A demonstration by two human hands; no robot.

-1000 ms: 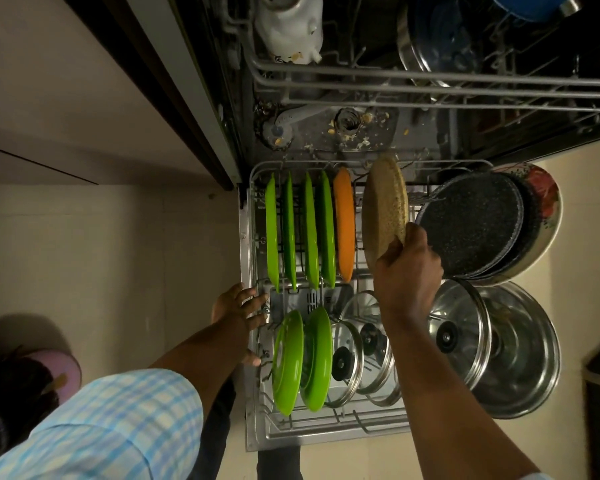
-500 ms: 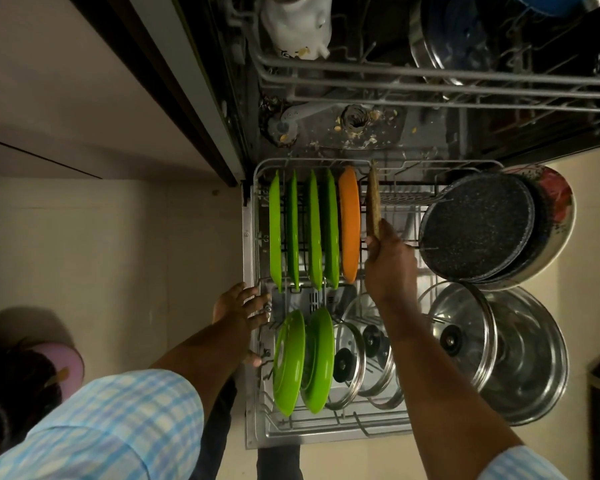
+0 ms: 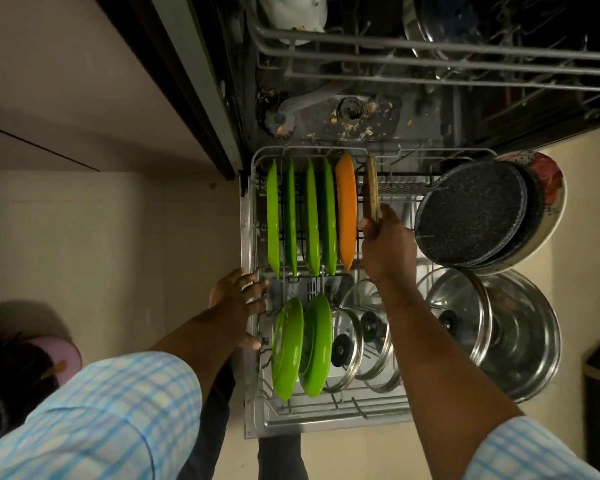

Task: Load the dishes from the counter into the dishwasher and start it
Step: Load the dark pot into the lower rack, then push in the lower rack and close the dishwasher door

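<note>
Green plates [image 3: 311,216], orange plate [image 3: 346,209], black speckled pan [image 3: 470,213], blue-checked sleeve [image 3: 94,420].

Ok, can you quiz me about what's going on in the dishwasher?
1. True or false: the right hand grips the brown plate, which stands on edge beside the orange plate.
2. How many green plates share the orange plate's row? A one, B four, C nine.
3. Fill in: the left hand touches the lower rack on its ____ side.
Key: 1 true; 2 B; 3 left.
</note>
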